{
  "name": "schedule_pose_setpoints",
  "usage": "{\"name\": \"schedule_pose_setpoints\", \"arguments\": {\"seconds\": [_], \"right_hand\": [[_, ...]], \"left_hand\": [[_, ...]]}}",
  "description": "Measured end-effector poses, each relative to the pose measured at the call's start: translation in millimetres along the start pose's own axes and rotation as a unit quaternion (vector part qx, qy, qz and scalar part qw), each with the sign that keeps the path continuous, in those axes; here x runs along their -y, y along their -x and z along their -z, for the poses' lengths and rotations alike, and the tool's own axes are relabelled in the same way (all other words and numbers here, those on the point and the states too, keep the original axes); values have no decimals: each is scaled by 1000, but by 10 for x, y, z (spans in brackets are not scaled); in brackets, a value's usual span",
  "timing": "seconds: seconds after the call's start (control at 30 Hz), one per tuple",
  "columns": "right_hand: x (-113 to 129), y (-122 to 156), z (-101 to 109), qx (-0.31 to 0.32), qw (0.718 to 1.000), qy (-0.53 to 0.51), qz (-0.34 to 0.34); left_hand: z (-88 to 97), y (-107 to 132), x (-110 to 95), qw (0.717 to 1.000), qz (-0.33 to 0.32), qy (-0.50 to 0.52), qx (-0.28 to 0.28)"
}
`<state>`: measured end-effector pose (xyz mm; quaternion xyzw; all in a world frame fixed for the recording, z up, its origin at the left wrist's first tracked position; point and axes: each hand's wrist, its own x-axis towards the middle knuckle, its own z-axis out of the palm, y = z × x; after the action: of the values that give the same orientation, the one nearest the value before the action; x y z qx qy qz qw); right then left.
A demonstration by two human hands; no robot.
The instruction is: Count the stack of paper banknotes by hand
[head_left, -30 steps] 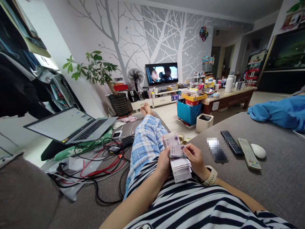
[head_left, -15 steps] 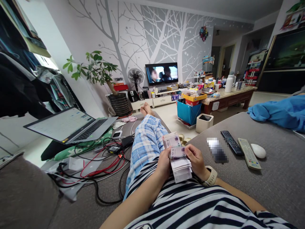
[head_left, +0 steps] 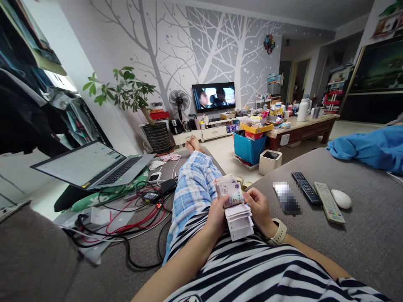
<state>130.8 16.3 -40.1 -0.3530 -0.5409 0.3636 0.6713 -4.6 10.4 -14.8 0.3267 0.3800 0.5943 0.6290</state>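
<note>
A stack of banknotes (head_left: 233, 191) marked with a 5 is held over my lap. My left hand (head_left: 218, 214) grips it along the left side, thumb on top of the notes. With bent fingers pressed together, my right hand (head_left: 257, 207) pinches the right edge of the top note. Below that note, the folded-over ends of several notes (head_left: 239, 222) fan down toward my striped shirt (head_left: 270, 268). A pale watch (head_left: 278, 231) is on my right wrist. The undersides of both hands' fingers are partly hidden by the notes.
On the sofa (head_left: 302, 243) at my right lie a black remote (head_left: 306, 188), a beige remote (head_left: 329, 202), a white mouse (head_left: 341, 199) and a blurred-out object (head_left: 287, 198). At my left are a laptop (head_left: 94, 165) and tangled cables (head_left: 138, 222).
The top banknote was bent down and foreshortened between my hands; now its face lies flatter, showing the large 5. Both hands have stayed nearly in place.
</note>
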Motion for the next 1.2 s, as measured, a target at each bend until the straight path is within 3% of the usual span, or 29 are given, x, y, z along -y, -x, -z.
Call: {"name": "schedule_pose_setpoints", "arguments": {"seconds": [0.63, 0.83, 1.2], "right_hand": [[23, -31, -22, -2, 999, 17, -27], [22, -17, -13, 4, 1000, 5, -7], [21, 21, 4, 40, 998, -31, 25]], "left_hand": [[-4, -40, 6, 1000, -5, 16, 6], [-15, -79, 23, 999, 1, 45, -4], [-1, -50, 6, 1000, -16, 10, 14]]}}
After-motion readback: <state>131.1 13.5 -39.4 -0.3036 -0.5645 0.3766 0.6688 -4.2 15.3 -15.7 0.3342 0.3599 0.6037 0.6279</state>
